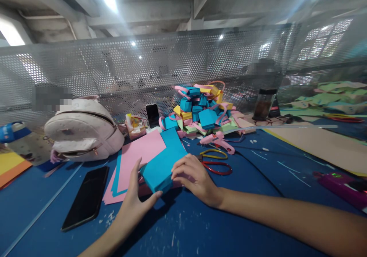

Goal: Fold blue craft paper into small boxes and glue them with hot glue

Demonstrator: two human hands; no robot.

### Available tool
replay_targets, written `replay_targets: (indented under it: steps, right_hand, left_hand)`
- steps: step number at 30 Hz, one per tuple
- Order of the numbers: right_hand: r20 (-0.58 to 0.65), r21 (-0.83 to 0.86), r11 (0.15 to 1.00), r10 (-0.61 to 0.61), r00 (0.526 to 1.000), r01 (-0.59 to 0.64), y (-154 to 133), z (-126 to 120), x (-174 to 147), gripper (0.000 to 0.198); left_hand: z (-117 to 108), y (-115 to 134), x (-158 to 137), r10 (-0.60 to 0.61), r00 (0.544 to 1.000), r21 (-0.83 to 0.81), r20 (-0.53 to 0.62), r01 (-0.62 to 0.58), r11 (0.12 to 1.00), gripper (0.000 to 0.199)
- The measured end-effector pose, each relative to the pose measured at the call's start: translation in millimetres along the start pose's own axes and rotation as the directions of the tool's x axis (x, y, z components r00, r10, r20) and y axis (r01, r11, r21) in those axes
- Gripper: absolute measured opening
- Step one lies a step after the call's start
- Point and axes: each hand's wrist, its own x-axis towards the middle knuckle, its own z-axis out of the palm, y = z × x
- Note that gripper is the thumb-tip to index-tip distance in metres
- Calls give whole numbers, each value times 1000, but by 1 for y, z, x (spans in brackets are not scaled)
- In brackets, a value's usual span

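A blue folded paper box is held up between my two hands, just above the front of the blue table. My left hand grips its left side, with the thumb at the lower front edge. On the box's right side are the bent fingers of my right hand. Behind the box lies a stack of pink and blue paper sheets. Scissors with red and yellow handles rest just beyond my right hand. A pink glue gun lies behind them.
A heap of small paper boxes with pink strips stands at the back. A white backpack and a black phone are on the left. Large paper sheets and a purple device lie on the right. A perforated screen rises behind.
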Motion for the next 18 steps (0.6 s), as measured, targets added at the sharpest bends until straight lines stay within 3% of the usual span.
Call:
replay_targets:
  steps: [6,18]
  right_hand:
    - [-20,15,1000,-9,1000,9,0,0,1,19]
    - [-23,-3,1000,-12,1000,12,1,1,1,17]
  left_hand:
    - [-1,-2,3,-70,992,-72,-107,62,995,92]
    - [-1,-1,4,-69,993,-74,-97,62,995,89]
